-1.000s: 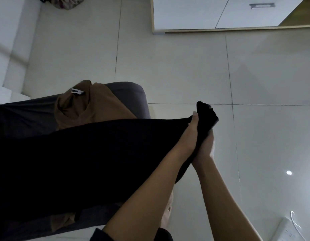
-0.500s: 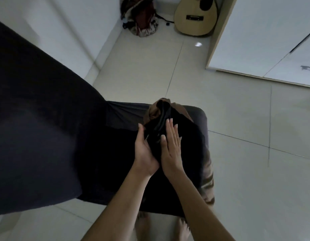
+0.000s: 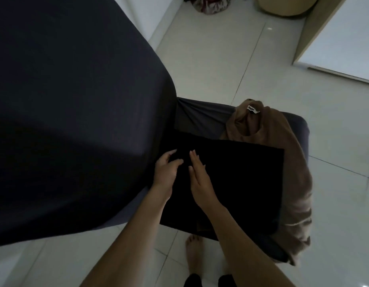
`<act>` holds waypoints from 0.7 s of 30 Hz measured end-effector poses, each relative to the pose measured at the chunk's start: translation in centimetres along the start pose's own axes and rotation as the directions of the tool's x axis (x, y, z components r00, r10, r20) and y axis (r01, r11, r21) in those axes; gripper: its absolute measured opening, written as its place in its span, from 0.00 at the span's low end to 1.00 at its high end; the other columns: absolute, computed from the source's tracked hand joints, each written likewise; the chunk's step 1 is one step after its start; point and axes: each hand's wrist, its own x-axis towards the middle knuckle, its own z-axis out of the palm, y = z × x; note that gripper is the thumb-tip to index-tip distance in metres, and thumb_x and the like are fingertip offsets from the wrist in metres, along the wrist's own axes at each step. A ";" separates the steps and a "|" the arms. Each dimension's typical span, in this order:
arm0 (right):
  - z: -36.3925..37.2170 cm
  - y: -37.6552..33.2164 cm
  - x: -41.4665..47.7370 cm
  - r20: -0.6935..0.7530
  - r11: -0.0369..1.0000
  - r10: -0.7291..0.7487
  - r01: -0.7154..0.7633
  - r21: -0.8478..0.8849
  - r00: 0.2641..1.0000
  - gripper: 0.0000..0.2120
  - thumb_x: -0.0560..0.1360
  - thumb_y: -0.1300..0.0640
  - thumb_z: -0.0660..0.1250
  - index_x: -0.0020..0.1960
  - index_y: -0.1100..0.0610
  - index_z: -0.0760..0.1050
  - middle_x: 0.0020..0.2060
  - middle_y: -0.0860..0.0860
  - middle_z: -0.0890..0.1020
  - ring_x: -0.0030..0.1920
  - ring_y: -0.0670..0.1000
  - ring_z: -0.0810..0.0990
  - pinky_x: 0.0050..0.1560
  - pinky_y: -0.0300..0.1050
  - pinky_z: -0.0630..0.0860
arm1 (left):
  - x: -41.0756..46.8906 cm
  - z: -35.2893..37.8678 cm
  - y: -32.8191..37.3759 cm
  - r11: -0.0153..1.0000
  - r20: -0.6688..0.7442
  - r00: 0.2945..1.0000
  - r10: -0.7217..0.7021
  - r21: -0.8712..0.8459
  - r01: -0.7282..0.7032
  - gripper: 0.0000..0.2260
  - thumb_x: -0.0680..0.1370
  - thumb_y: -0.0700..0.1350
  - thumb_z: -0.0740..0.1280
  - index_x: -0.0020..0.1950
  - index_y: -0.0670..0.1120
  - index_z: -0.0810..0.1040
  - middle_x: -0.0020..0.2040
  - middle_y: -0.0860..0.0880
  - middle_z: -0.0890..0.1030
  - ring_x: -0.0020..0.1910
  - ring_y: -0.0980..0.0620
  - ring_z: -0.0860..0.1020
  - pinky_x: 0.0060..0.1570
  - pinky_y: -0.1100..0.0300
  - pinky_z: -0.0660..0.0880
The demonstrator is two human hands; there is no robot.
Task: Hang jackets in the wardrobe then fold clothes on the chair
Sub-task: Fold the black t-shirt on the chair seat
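Observation:
A black garment lies flat as a folded rectangle on the seat of a chair with a dark grey cover. My left hand has curled fingers on the garment's left edge, where the cloth bunches. Beside it my right hand rests flat on the black cloth with straight fingers. A brown garment with a white neck label lies under and behind the black one and hangs over the seat's right side.
The chair's tall covered back fills the left of the view. White wardrobe doors stand at the top right, with a guitar body and a patterned bag on the tiled floor beyond. My bare foot is below the seat.
A second ago both hands held the black garment stretched out in the air. It has since come down onto the seat and now lies flat and folded, with both hands at its left edge.

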 end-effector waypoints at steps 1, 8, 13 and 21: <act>-0.6 -1.1 -0.5 -0.002 0.999 0.020 -0.020 0.026 1.000 0.20 0.81 0.63 0.54 0.71 0.49 0.66 0.72 0.44 0.64 0.71 0.38 0.60 0.70 0.28 0.55 | 0.2 -0.1 -0.2 0.995 -0.081 0.996 0.031 0.098 -0.023 0.15 0.76 0.32 0.62 0.62 0.41 0.75 0.57 0.41 0.80 0.56 0.46 0.79 0.58 0.54 0.75; -7.9 -4.2 -2.5 -0.386 0.979 -0.122 0.047 -0.197 0.914 0.15 0.75 0.70 0.59 0.58 0.62 0.76 0.60 0.55 0.78 0.66 0.48 0.71 0.68 0.41 0.66 | -1.3 2.7 -1.0 0.372 0.041 0.787 0.615 0.866 -0.335 0.28 0.71 0.30 0.58 0.72 0.40 0.64 0.73 0.42 0.64 0.74 0.44 0.60 0.73 0.51 0.59; -13.0 -2.5 -1.0 -0.453 0.877 -0.052 -0.177 -0.447 0.890 0.19 0.74 0.67 0.60 0.64 0.58 0.74 0.65 0.52 0.75 0.71 0.51 0.65 0.74 0.51 0.47 | 1.6 6.9 -2.3 -0.084 0.550 0.646 0.529 0.792 -0.605 0.25 0.75 0.45 0.47 0.69 0.42 0.71 0.69 0.44 0.72 0.72 0.46 0.64 0.70 0.46 0.59; -17.7 -0.6 0.7 -0.390 0.806 -0.022 -0.214 -0.552 0.921 0.05 0.74 0.61 0.64 0.48 0.56 0.77 0.47 0.51 0.79 0.58 0.53 0.74 0.75 0.53 0.47 | 5.5 7.4 -1.7 -0.043 0.570 0.662 0.487 0.772 -0.634 0.11 0.75 0.47 0.55 0.44 0.44 0.75 0.43 0.46 0.78 0.49 0.45 0.77 0.71 0.49 0.56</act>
